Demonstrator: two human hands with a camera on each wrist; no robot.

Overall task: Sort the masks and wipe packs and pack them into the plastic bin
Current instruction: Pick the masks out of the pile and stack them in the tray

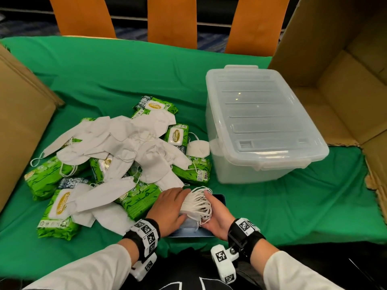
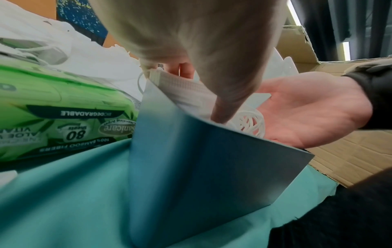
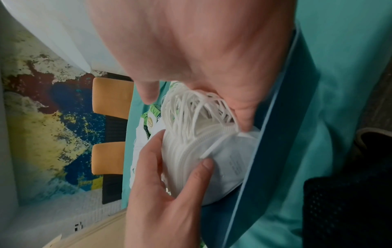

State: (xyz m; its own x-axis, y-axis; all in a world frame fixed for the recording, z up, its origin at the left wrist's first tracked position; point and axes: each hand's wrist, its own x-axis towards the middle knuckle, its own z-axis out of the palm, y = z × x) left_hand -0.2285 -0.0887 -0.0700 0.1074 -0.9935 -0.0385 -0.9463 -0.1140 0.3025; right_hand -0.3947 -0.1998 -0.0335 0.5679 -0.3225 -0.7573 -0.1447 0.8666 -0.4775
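- The clear plastic bin (image 1: 263,122) sits on the right of the green cloth (image 1: 104,70), lid on, long side running away from the person.
- The stack of white masks (image 1: 196,204) stands on edge on a blue card (image 1: 218,198), loops up.
- The left hand (image 1: 167,208) and right hand (image 1: 217,216) squeeze it from both sides.

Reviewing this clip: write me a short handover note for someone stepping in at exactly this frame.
Left hand and right hand both grip a mask stack, standing in a blue box at the near table edge.
Loose masks and wipe packs lie mixed in a pile to the left.
Bin sits far right, lid on; its contents are unclear.
Done: one stack gathered.
Left: sort the pile, open the bin, pack everything.
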